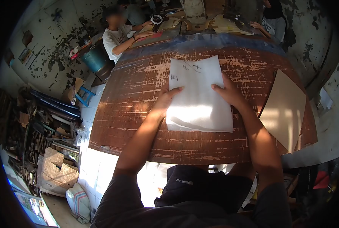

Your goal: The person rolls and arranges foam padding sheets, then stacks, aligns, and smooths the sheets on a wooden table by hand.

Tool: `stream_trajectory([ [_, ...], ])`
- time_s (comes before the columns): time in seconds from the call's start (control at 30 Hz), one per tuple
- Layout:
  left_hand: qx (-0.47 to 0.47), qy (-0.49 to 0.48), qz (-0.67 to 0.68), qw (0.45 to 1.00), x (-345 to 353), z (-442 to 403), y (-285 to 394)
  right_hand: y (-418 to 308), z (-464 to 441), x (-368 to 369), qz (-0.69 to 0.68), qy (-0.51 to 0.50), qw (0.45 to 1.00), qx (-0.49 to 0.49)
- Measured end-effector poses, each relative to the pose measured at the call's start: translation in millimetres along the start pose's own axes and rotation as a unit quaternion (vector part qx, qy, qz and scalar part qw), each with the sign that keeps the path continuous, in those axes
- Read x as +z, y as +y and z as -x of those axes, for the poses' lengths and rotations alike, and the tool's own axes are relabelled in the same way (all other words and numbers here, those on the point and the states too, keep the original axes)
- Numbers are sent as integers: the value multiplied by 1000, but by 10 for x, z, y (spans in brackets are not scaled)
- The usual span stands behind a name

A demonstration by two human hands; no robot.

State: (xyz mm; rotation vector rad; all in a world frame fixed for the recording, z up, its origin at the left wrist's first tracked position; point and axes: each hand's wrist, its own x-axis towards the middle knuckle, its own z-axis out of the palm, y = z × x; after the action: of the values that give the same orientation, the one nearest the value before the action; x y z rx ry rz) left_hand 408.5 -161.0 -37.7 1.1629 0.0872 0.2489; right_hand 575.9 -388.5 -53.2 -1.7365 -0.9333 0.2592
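Observation:
A white sheet of thin foam-like material (198, 95), with dark handwritten marks near its top, is held between my two hands above the worn brown table (131, 117). My left hand (167, 99) grips its left edge, thumb on top and fingers behind. On the opposite edge my right hand (227, 91) closes the same way, its fingers hidden under the sheet. Whether it is one layer or several stacked layers I cannot tell. A band of sunlight crosses its lower half.
A tan board (284, 112) lies at the table's right side. Across the far end, a person in a white shirt (114, 40) works with both hands; another person (274, 22) stands far right. A blue drum (94, 59), blue stool (85, 95) and scrap pile (57, 163) are left.

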Motion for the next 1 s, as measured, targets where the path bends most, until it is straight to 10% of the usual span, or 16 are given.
stream_trajectory([
  [1.0, -1, 2, -9, 1000, -30, -24, -23, 5, 2, -2, 2, 4, 1000, -13],
])
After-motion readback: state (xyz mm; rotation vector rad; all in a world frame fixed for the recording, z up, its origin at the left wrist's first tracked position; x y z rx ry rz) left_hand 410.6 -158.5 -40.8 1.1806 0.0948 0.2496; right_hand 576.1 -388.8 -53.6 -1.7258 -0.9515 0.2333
